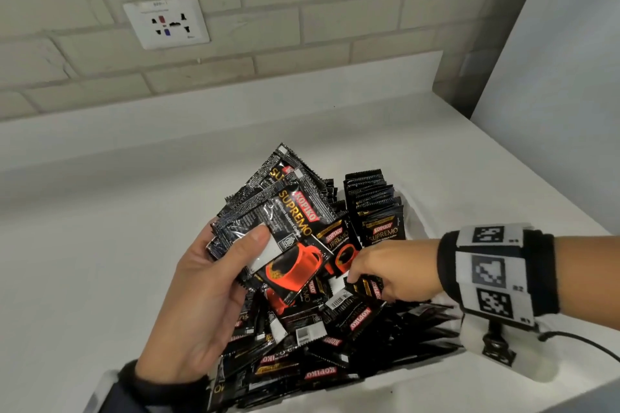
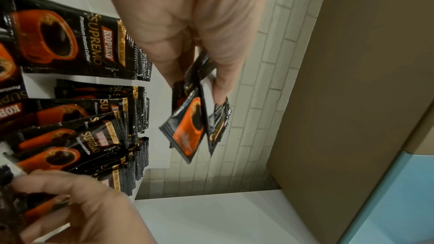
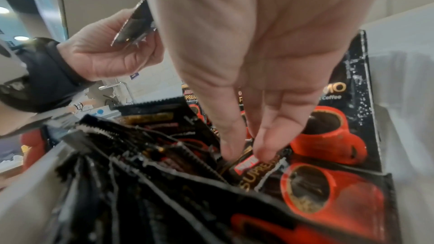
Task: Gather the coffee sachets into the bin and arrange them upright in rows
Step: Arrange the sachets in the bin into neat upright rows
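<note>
Looking down from the head camera, the left hand (image 1: pixel 201 288) holds a fanned stack of sachets (image 1: pixel 285 211) above the white bin (image 1: pixel 411 211), with its thumb pressed on the front sachet and the fingers curled behind the stack. The bin stands on the white table (image 1: pixel 100 261) and is almost hidden under the black sachets. At its far end, a row of upright sachets (image 1: pixel 379 211) stands with the fronts toward the camera; nearer, the loose sachets (image 1: pixel 335 339) lie flat and mixed. The right hand (image 1: pixel 396 275) reaches into this heap with its fingers bent down on one sachet. A wall socket (image 1: pixel 166 22) sits on the brick wall behind.

From the left wrist camera, the left hand's fingers (image 2: pixel 220 88) are clamped on the held stack (image 2: pixel 192 127), which hangs clear of the bin. Several rows of standing sachets (image 2: pixel 131 110) are visible beside it, and the right hand (image 2: pixel 82 211) is low in the corner.

From the right wrist camera, the fingers (image 3: pixel 265 147) of the right hand are close together and pinch the top edge of one sachet (image 3: pixel 256 166) among the loose ones inside the bin.
</note>
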A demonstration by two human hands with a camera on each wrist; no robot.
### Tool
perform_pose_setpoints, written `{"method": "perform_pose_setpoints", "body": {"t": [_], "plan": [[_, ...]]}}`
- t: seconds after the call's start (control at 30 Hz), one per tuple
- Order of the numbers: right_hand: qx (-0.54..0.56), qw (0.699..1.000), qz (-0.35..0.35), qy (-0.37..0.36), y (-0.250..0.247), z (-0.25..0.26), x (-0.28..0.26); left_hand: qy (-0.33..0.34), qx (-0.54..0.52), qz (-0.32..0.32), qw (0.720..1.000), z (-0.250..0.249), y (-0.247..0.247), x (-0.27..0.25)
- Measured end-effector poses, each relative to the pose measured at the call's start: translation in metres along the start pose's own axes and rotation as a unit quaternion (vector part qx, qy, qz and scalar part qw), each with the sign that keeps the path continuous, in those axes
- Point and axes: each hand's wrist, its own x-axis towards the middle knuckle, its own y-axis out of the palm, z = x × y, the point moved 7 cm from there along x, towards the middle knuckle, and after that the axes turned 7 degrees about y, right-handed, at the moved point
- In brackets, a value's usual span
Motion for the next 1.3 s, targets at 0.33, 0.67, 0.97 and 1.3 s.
{"method": "perform_pose_setpoints", "body": {"t": [0.33,0.67,0.97,1.3], "plan": [[-0.002,1.0,0.012,-0.002,-0.003,0.007,0.009,0.009,0.002,-0.012,1.0,-0.004,-0.008,-0.001],[-0.051,0.998,-0.018,0.03,-0.018,0.003,0.0,0.007,0.015,-0.023,1.0,-0.003,-0.013,0.001],[-0.051,0.986,-0.147,0.067,-0.068,-0.01,-0.031,0.005,0.027,-0.036,0.999,-0.001,-0.018,0.002],[0.518,0.798,-0.276,-0.138,-0.118,-0.014,-0.096,-0.02,0.028,-0.023,0.999,0.015,0.006,0.004]]}}
